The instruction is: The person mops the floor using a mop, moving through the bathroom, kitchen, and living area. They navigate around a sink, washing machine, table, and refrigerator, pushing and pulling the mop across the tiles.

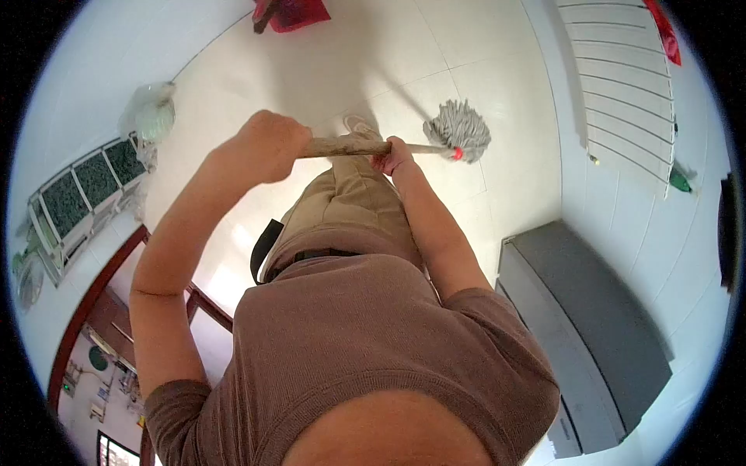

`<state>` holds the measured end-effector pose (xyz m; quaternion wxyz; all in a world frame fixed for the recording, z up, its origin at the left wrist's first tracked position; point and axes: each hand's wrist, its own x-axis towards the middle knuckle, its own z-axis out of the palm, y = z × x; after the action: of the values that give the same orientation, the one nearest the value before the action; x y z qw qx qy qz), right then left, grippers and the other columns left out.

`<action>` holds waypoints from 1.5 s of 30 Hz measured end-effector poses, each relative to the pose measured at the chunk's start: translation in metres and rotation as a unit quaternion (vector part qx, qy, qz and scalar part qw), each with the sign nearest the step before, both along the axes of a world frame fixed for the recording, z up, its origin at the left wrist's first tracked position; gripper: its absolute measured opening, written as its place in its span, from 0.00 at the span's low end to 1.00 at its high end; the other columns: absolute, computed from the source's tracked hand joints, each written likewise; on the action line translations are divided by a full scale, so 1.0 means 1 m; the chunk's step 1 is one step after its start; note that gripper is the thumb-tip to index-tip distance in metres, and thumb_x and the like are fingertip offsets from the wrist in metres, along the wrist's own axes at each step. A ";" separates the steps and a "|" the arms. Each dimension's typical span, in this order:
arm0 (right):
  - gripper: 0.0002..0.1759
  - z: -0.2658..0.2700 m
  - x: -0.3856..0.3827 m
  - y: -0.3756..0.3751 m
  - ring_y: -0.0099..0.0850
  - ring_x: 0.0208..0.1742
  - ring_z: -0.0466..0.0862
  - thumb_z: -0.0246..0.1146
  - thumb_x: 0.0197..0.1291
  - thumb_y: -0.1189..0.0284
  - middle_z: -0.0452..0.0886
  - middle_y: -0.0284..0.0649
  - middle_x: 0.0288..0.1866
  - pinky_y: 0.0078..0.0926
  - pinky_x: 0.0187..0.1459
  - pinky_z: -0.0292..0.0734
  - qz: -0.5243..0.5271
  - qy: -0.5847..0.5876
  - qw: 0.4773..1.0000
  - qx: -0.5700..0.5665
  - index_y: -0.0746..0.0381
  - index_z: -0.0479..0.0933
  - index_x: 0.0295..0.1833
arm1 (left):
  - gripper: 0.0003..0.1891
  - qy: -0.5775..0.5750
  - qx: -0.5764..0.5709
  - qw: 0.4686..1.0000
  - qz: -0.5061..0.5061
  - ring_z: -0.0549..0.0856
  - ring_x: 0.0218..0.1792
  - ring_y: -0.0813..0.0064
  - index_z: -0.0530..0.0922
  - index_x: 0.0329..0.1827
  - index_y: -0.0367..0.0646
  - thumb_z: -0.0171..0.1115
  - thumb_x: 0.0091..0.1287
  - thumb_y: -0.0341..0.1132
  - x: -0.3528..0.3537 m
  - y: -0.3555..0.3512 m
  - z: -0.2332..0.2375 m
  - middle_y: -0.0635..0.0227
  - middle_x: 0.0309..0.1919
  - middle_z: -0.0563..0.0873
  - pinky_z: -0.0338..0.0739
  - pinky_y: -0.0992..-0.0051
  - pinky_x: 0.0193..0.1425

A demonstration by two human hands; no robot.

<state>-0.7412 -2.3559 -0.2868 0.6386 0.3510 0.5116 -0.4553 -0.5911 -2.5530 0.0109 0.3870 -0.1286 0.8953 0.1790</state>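
Bright daylight, soft shadows, floor glare, strong fisheye edge distortion.

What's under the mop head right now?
The mop head sits on the white tiled floor. It covers the patch directly beneath, so whatever lies there is hidden. The left hand and right hand grip the mop handle.

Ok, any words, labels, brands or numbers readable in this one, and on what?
None can be read. The mop handle gripped by the left hand and right hand bears no print; the grey cabinet shows no label; the green item is too small to tell.
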 end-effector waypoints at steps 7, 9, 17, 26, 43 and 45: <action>0.13 -0.016 0.013 -0.025 0.39 0.26 0.76 0.48 0.53 0.70 0.72 0.49 0.30 0.39 0.28 0.78 -0.153 -0.113 0.982 -0.008 0.70 0.65 0.38 | 0.04 0.175 -0.088 0.975 -0.108 0.81 0.32 0.58 0.76 0.27 0.40 0.56 0.48 0.23 -0.055 -0.067 0.008 0.59 0.25 0.80 0.74 0.63 0.37; 0.14 -0.031 0.007 -0.038 0.39 0.27 0.77 0.48 0.52 0.71 0.72 0.49 0.31 0.39 0.28 0.78 -0.167 -0.124 0.977 -0.046 0.71 0.65 0.39 | 0.04 0.172 -0.110 0.972 -0.116 0.80 0.32 0.58 0.76 0.26 0.40 0.56 0.48 0.23 -0.079 -0.081 0.014 0.60 0.25 0.80 0.74 0.64 0.37; 0.14 0.037 -0.025 -0.175 0.41 0.35 0.77 0.47 0.56 0.71 0.71 0.49 0.39 0.35 0.33 0.80 -0.169 -0.123 0.978 0.001 0.70 0.63 0.44 | 0.06 0.154 -0.210 0.963 -0.067 0.79 0.34 0.64 0.74 0.27 0.42 0.54 0.49 0.21 -0.097 -0.155 0.072 0.63 0.26 0.78 0.71 0.66 0.40; 0.12 0.059 0.014 -0.267 0.40 0.38 0.74 0.51 0.56 0.68 0.70 0.45 0.38 0.40 0.39 0.77 -0.031 -0.172 0.981 -0.079 0.66 0.65 0.40 | 0.09 0.053 -0.268 0.955 0.111 0.78 0.33 0.64 0.75 0.31 0.40 0.53 0.47 0.20 -0.036 -0.194 0.119 0.63 0.26 0.78 0.71 0.66 0.39; 0.09 0.047 0.232 -0.341 0.38 0.37 0.75 0.51 0.56 0.68 0.72 0.44 0.38 0.41 0.37 0.77 0.163 -0.101 0.979 -0.071 0.63 0.66 0.39 | 0.11 -0.048 -0.214 0.945 0.243 0.79 0.32 0.65 0.73 0.39 0.44 0.54 0.52 0.24 0.244 -0.203 0.102 0.65 0.26 0.76 0.71 0.66 0.34; 0.10 0.058 0.271 -0.359 0.38 0.39 0.75 0.51 0.57 0.68 0.72 0.44 0.40 0.42 0.42 0.77 0.187 -0.112 0.976 -0.024 0.63 0.66 0.40 | 0.10 -0.020 -0.249 0.929 0.272 0.78 0.32 0.63 0.73 0.38 0.44 0.52 0.53 0.24 0.284 -0.198 0.107 0.65 0.27 0.77 0.70 0.64 0.34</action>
<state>-0.4705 -2.7154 -0.2285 0.7741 0.2818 0.4825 -0.2977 -0.3066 -2.7507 0.1176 0.2969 -0.4635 0.8336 0.0460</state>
